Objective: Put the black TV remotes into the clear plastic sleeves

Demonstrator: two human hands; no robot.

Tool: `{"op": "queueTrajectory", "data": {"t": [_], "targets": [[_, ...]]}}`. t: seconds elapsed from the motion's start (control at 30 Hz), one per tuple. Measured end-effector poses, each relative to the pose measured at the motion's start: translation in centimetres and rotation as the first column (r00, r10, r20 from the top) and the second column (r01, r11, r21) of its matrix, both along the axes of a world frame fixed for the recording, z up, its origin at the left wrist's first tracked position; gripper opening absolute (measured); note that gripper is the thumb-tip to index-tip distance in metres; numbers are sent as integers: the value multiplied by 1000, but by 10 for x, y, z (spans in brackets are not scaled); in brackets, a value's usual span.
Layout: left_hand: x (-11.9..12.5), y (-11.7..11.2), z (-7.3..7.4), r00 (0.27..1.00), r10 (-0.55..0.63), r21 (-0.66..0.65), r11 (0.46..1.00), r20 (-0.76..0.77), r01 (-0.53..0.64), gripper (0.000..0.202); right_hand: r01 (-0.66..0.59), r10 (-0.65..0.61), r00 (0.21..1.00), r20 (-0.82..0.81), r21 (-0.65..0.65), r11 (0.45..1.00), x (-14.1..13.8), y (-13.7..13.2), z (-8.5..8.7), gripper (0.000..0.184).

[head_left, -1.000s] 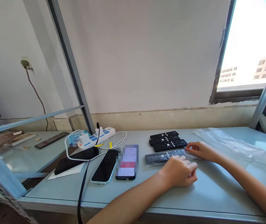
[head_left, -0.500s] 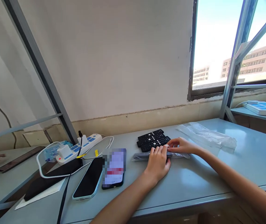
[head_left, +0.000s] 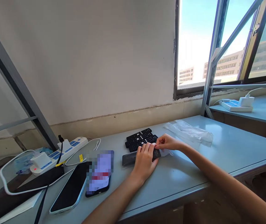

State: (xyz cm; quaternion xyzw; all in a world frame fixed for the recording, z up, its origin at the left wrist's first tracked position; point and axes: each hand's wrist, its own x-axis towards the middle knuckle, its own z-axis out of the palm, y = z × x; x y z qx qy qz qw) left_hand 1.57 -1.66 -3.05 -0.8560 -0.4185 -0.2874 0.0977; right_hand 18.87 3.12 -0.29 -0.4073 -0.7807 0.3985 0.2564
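Observation:
On the table, a long dark bar (head_left: pixel 128 159) in a clear plastic sleeve lies beneath my left hand (head_left: pixel 145 159). The fingers of that hand wrap over its middle, and the thumb is along the near side. My right hand (head_left: pixel 166 142) pinches at the bar's right end, where the loose clear plastic sleeve (head_left: pixel 166 152) sticks out. Exactly what its fingertips hold is partly hidden. Just behind the bar sit black button pads (head_left: pixel 140 138) with white markings, overlapping one another.
A crumpled clear plastic bag (head_left: pixel 190 130) lies at the back right. To the left are a lit phone (head_left: pixel 100 174), a dark-screened phone (head_left: pixel 70 188) and a white power strip (head_left: pixel 59 155) with cables. Metal frame posts (head_left: pixel 213 59) rise at both sides.
The view has swung to the right. The bar's near face has tipped up and shows darker and wider. My right hand's fingers have drawn into a tighter pinch at its right end.

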Motion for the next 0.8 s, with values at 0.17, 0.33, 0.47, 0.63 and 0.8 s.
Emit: {"op": "queueTrajectory", "data": {"t": [0.17, 0.33, 0.47, 0.63, 0.8], "targets": [[1, 2, -3, 996, -24, 95, 995, 83, 16, 36, 148, -133, 976, -173, 78, 986, 0, 0, 5, 70], [2, 1, -5, 994, -73, 172, 983, 81, 59, 42, 336, -277, 896, -345, 122, 934, 5, -1, 11, 72], [3, -3, -3, 994, -106, 192, 976, 36, 98, 44, 473, -384, 814, -435, 115, 873, 11, 0, 11, 73], [4, -9, 2, 993, -119, 246, 962, -10, 118, 39, 499, -420, 807, -416, 99, 861, 18, 0, 13, 72], [4, -10, 2, 992, -126, 232, 965, 4, 122, 40, 396, -362, 894, -264, 86, 914, 11, -4, 10, 73]]}}
